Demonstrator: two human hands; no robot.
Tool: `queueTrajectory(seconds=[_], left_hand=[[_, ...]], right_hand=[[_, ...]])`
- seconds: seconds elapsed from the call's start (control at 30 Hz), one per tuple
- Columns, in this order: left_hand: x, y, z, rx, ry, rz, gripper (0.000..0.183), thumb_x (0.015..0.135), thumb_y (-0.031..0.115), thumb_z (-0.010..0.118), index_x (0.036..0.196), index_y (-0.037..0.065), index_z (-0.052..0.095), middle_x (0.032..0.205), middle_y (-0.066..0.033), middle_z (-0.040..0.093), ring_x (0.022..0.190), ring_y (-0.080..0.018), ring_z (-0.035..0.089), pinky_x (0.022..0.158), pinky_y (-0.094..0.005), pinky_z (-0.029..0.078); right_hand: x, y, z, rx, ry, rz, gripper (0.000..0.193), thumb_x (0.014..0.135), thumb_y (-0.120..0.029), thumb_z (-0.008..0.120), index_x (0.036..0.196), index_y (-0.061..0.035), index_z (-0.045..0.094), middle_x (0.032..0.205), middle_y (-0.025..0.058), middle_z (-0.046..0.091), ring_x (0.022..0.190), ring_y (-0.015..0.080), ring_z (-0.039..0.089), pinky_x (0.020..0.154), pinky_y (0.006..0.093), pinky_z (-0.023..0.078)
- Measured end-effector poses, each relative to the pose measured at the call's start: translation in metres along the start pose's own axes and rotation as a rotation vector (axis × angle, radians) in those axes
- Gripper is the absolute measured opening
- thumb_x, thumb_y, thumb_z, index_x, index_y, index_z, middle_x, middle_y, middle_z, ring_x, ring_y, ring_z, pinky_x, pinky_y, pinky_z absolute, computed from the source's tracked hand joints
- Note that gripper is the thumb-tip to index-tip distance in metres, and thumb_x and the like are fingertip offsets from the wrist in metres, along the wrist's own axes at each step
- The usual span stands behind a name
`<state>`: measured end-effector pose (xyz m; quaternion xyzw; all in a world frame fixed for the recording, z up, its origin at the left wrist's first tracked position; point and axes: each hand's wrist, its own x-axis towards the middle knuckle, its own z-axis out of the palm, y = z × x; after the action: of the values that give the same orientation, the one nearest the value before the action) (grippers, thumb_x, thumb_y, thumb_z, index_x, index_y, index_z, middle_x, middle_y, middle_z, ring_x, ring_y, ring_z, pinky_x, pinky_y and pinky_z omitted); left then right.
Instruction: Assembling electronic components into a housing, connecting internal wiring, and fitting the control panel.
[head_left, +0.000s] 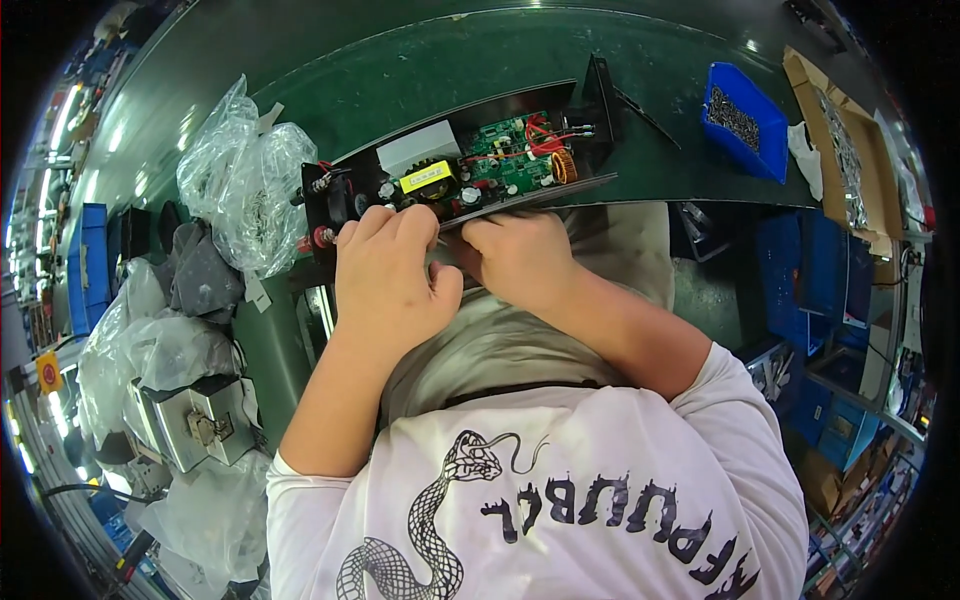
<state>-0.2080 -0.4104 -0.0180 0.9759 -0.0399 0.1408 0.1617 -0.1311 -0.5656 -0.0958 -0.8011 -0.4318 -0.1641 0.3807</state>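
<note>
On the green bench, an open black metal case (505, 207) reaches over the near edge. Inside sits a green circuit board (500, 139) with a yellow-wrapped transformer (427, 180), a copper-wound coil (565, 166) and red wires (540, 135). A black end panel (600, 95) stands upright at its right end. My left hand (390, 280) is closed over the near wall by the left end, fingertips hidden. Just right of it, my right hand (522, 258) is curled below the near wall; what its fingers hold, if anything, is hidden.
Clear plastic bags (250, 185) lie left of the case. At the right are a blue bin (770, 150) of small metal fasteners and a cardboard box (818, 130) with metal parts. A thin black tool (648, 118) rests behind the case. A bagged metal unit (205, 425) stands lower left.
</note>
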Motion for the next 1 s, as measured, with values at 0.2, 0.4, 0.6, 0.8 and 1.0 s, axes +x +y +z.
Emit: queueTrajectory(seconds=[0.2, 0.4, 0.6, 0.8, 1.0], left_hand=[[0.001, 0.001, -0.002, -0.093, -0.036, -0.071, 0.027, 0.063, 0.013, 0.064, 0.088, 0.009, 0.053, 0.076, -0.0055, 0.056, 0.079, -0.0293, 0.055, 0.072, -0.0446, 0.039], [-0.002, 0.005, 0.005, -0.002, -0.006, -0.035, 0.034, 0.062, 0.009, 0.065, 0.095, 0.009, 0.055, 0.081, -0.0038, 0.058, 0.082, -0.0278, 0.057, 0.076, -0.0432, 0.040], [-0.007, -0.006, 0.012, 0.042, 0.078, 0.097, 0.036, 0.067, 0.004, 0.076, 0.096, 0.012, 0.057, 0.091, -0.0009, 0.066, 0.086, -0.0239, 0.060, 0.076, -0.0409, 0.041], [-0.009, -0.016, 0.026, 0.096, 0.196, 0.157, 0.033, 0.072, 0.008, 0.078, 0.094, 0.014, 0.055, 0.093, 0.0030, 0.067, 0.083, -0.0207, 0.061, 0.075, -0.0384, 0.040], [-0.005, -0.023, 0.026, 0.101, 0.226, 0.163, 0.031, 0.072, 0.009, 0.077, 0.092, 0.016, 0.054, 0.093, 0.0037, 0.066, 0.082, -0.0193, 0.059, 0.075, -0.0378, 0.039]], right_hand=[[0.000, -0.001, -0.002, 0.032, -0.005, 0.043, 0.018, 0.076, -0.017, 0.077, 0.068, -0.0131, 0.061, 0.065, 0.0043, 0.063, 0.057, 0.0248, 0.065, 0.048, 0.0380, 0.051], [-0.001, 0.001, -0.002, 0.032, 0.014, 0.043, 0.016, 0.076, -0.017, 0.077, 0.070, -0.0135, 0.064, 0.065, 0.0040, 0.063, 0.058, 0.0249, 0.065, 0.050, 0.0383, 0.052], [0.001, 0.018, -0.062, -0.011, -0.178, -0.204, 0.010, 0.079, -0.015, 0.080, 0.076, -0.0129, 0.070, 0.065, 0.0036, 0.060, 0.057, 0.0238, 0.061, 0.053, 0.0366, 0.051], [0.030, 0.100, -0.133, -0.143, 0.185, 0.560, 0.022, 0.089, -0.009, 0.075, 0.110, -0.0034, 0.070, 0.093, 0.0110, 0.070, 0.079, 0.0311, 0.066, 0.073, 0.0339, 0.056], [0.026, 0.139, -0.120, -0.557, -0.133, 0.348, 0.024, 0.094, -0.007, 0.065, 0.117, -0.0018, 0.066, 0.117, 0.0185, 0.066, 0.112, 0.0376, 0.062, 0.098, 0.0452, 0.050]])
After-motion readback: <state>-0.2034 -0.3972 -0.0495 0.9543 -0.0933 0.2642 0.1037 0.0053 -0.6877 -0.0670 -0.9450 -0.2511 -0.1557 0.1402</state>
